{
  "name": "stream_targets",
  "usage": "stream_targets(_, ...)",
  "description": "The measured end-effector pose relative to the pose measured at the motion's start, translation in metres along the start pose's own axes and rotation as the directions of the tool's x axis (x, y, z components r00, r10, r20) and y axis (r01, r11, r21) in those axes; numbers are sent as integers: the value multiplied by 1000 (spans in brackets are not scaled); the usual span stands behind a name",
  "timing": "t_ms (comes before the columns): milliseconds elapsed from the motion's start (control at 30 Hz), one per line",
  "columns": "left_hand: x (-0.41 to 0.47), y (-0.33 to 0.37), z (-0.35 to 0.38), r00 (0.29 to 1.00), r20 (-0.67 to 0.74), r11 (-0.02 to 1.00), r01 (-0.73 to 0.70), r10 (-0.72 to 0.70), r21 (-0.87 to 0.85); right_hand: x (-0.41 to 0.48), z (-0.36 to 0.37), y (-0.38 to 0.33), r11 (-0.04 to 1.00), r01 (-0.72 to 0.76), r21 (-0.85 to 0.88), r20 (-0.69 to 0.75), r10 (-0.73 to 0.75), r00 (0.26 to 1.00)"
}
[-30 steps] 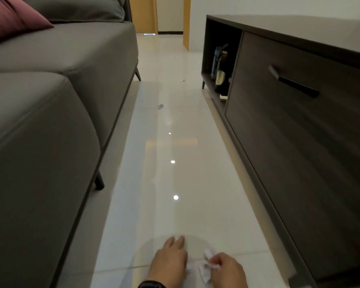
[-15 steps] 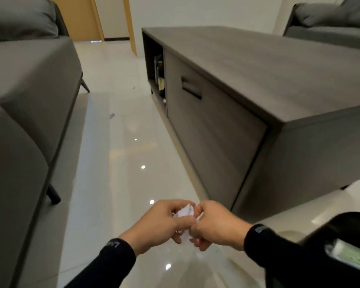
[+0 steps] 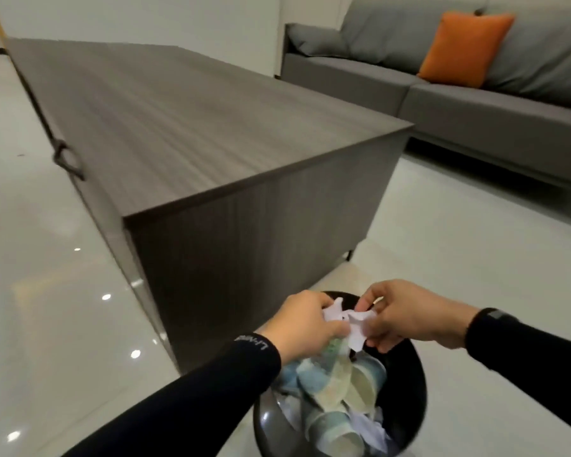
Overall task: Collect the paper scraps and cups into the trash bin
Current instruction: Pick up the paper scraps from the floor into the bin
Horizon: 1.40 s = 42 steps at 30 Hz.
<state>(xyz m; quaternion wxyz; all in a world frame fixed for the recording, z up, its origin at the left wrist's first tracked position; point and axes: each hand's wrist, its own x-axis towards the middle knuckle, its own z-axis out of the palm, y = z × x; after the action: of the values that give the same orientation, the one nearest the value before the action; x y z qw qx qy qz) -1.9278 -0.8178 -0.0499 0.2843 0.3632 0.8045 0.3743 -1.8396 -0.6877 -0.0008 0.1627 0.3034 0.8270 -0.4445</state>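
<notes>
Floor (image 3: pixel 30 258) at nine o'clock, pale and glossy, dotted with light reflections. Dark wood cabinet (image 3: pixel 185 133) from ten o'clock to centre, a handle on its left face. Grey sofa (image 3: pixel 475 94) at two o'clock, with an orange cushion (image 3: pixel 465 49) leaning on its backrest.

Low in view, at six o'clock: left hand (image 3: pixel 305 326) in a black sleeve, fingers (image 3: pixel 335 331) clenched around crumpled white paper scraps (image 3: pixel 346 324). Just to the right, right hand (image 3: pixel 409 316), also black-sleeved, fingers (image 3: pixel 363 300) pinching the right edge of the same white wad. Scraps thus between the two hands, touching both, bulging out at the fingertips and hanging a little below them.

Directly beneath, black trash bin (image 3: pixel 412 390), round, standing on the floor just beside the near corner of the cabinet. Scraps above its open mouth, apart from the contents. Inside the bin: several paper cups (image 3: pixel 340 387) in pale blue, green and cream, lying tilted and piled, plus more white paper near the bin's bottom edge at five o'clock.
</notes>
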Motion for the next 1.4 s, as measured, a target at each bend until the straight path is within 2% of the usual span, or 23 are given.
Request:
stream_targets(67,8,-15,14,998,65,986,9,-20,169,6,5,25,997,-76,6,23,75,997)
stream_targets(133,7,-27,16,999,40,953,1,-14,304,13,8,45,996,-85,-20,-37,84,996)
stream_targets(167,6,-33,14,1000,13,946,3,-7,323,16,7,54,995,-72,-64,-142,63,988)
stream_targets(233,2,-43,8,999,-48,948,11,4,318,21,8,67,978,-75,-197,-387,-8,922)
stream_targets(267,0,-47,5,998,-68,954,17,4,300,23,10,72,967,-113,-228,-444,0,896)
stream_targets(300,-1,-50,2,997,-80,962,18,4,273,25,12,76,960,-175,-217,-434,66,899)
stream_targets(367,-3,-52,0,996,-92,977,6,14,213,26,17,78,956,-282,-86,-281,248,927)
stream_targets(433,-5,-53,0,994,-101,983,-10,29,185,25,15,82,939,-344,9,-151,341,928)
stream_targets(567,-24,-46,-10,990,-115,993,90,-80,80,7,9,66,937,-344,60,-112,349,930)
stream_targets(733,-94,-18,-56,957,-68,959,281,-283,-30,-43,16,-6,919,-387,80,6,387,922)
stream_targets(867,-171,8,-120,893,-22,892,447,-450,-67,-100,27,-83,890,-449,81,130,438,890)
stream_targets(967,-224,28,-182,841,5,838,540,-542,-80,-138,43,-146,887,-459,39,167,447,879)
stream_targets(1133,-288,51,-305,777,-99,783,609,-621,-129,-177,79,-260,908,-419,31,237,400,885)
stream_targets(1200,-308,54,-351,751,-158,766,614,-642,-192,-182,94,-303,885,-459,74,285,422,860)
stream_targets(1300,-326,51,-408,694,-250,736,616,-676,-281,-173,113,-363,868,-481,121,361,413,836)
stream_targets(1400,-329,38,-457,635,-340,721,618,-693,-313,-141,130,-414,857,-471,209,371,376,849)
